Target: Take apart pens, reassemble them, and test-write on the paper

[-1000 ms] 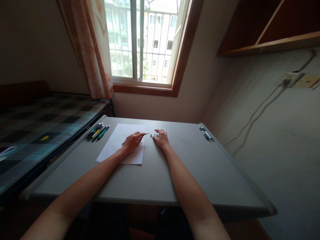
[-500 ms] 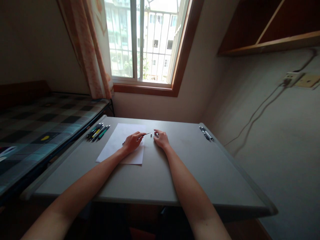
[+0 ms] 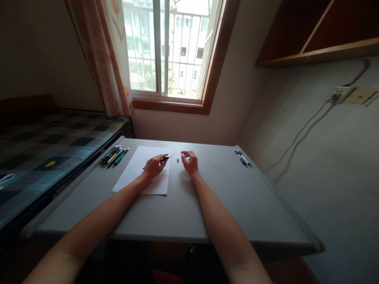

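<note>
My left hand is closed around a dark pen above the sheet of white paper. A thin, pointed end of the pen sticks out past the fingertips to the right, and its other end shows behind the hand. My right hand is over the table just right of the paper, thumb and fingers curled toward each other. Something small and pale may be at those fingertips, but it is too small to make out. Between both hands a tiny metallic piece rests on the table, touched by neither.
Several pens lie in a group at the table's left edge. A few more pens lie near the right edge of the grey table. A bed stands at the left, and a cable hangs on the right wall.
My left hand has drawn slightly back left with the pen, away from the metallic piece. The right hand's fingers have lifted and curled closer together.
</note>
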Demonstrator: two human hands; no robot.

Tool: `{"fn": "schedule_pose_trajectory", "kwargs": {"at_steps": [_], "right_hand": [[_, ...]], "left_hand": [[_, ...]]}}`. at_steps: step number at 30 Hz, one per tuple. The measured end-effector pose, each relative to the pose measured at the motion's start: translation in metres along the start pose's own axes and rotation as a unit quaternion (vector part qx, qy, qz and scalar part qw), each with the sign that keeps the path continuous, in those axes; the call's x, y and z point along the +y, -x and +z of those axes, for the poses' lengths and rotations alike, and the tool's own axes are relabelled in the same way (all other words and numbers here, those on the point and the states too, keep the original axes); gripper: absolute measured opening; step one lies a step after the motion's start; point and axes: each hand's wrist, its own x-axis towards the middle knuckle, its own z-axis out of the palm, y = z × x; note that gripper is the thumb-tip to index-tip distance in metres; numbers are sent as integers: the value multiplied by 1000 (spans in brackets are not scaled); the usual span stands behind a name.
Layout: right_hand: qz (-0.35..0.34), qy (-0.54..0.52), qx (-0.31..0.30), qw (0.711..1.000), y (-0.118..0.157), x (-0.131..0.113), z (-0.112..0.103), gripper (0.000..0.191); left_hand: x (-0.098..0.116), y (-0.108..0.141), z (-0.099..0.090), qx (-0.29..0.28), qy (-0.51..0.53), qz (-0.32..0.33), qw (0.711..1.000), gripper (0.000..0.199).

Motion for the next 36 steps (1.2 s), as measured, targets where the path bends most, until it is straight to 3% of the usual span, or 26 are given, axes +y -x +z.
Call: {"fn": "schedule_pose_trajectory", "kwargs": {"at_steps": [6, 15, 18, 23, 30, 36], "right_hand": [[-42, -44, -53, 997, 5, -18, 5, 19], [-43, -64, -96, 992, 7, -17, 9, 17], [25, -137, -70, 988, 4, -14, 11, 20], [145, -255, 0, 956, -3, -8, 7, 29], [223, -311, 87, 920, -5, -4, 2, 32], [251, -331, 94, 905, -5, -1, 1, 35]], "left_hand": [[4, -1, -4, 3, 25, 46, 999, 26], [9, 1, -4, -16, 27, 80, 996, 27], [8, 1, -4, -10, 18, 75, 997, 27], [7, 0, -4, -3, 0, 60, 998, 28], [11, 0, -7, -17, -8, 63, 998, 30], [12, 0, -8, -23, -1, 64, 998, 31]]}}
